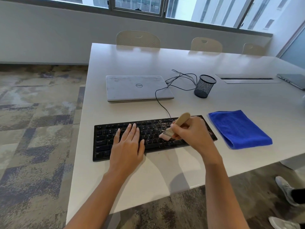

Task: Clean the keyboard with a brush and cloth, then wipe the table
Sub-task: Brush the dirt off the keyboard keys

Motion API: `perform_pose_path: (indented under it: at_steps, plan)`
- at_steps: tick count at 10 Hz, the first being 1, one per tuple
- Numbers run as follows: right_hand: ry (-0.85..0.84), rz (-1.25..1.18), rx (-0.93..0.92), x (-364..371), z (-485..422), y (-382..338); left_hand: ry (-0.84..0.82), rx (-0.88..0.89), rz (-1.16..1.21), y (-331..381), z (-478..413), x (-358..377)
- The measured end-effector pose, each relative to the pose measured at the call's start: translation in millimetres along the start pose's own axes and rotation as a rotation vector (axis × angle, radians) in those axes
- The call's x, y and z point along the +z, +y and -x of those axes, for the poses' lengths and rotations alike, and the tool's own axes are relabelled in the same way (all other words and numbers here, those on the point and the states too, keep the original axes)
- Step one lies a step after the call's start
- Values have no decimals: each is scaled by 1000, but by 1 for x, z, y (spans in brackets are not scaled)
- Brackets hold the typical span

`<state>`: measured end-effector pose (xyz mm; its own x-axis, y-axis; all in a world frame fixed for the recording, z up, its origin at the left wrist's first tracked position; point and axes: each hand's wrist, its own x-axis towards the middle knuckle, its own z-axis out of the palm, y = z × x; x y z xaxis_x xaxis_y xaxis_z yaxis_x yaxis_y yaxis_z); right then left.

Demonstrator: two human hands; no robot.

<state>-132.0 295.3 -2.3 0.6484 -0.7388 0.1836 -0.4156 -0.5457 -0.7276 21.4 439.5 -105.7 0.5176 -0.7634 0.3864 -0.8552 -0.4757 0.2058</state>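
The left hand [127, 142] lies flat, fingers straight, on the left-centre keys of the black keyboard [102, 146], whose long axis runs left to right across the worktop [99, 179]. The right hand [193, 134] grips the wooden brush [182, 120], bristles on the right-centre keys amid pale debris. The folded blue cloth [239, 129] lies just beyond, nearer this hand.

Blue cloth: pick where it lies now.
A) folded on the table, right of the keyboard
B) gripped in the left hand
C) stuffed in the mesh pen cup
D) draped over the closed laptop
A: the blue cloth lies folded on the table right of the keyboard, with no hand on it; the right hand holds the brush.
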Motion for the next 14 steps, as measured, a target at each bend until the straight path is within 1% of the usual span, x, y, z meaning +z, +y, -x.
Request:
perform_pose_path:
  at_steps: [1, 2, 4, 5, 6, 7, 8, 9, 10, 11, 12, 13, 14]
  plan:
    - [4, -10, -16, 12, 6, 5, -6, 0, 0, 1, 0, 0]
    - [-30, 62, -13, 11, 6, 9, -4, -4, -1, 1, 0, 0]
    - [30, 96, -80, 10, 2, 6, -6, -4, 8, 1, 0, -1]
    - [-15, 105, -67, 17, 4, 6, -8, -2, 6, 1, 0, 0]
    - [-47, 117, -16, 15, 2, 7, -8, -6, 5, 1, -1, 0]
    - [10, 111, -32, 11, -5, 5, -10, -4, 8, 1, -1, 0]
    - [50, 66, -88, 13, -9, 0, -10, -5, 12, 1, 0, -1]
    - [84, 100, -132, 20, -9, -1, -11, -4, 14, 0, 0, 0]
    - [63, 121, -101, 22, -9, 4, -13, -6, 11, 0, 0, -1]
    - [-20, 133, 6, 13, -9, 8, -10, -4, 10, 0, 0, -1]
    - [2, 213, 12, 5, -10, 4, -10, -2, 11, 0, 0, 0]
    - [39, 178, -67, 7, -13, -5, -12, -4, 7, 0, 0, 0]
    - [-46, 20, -138, 17, -13, -13, -13, -4, 5, 0, 0, 0]
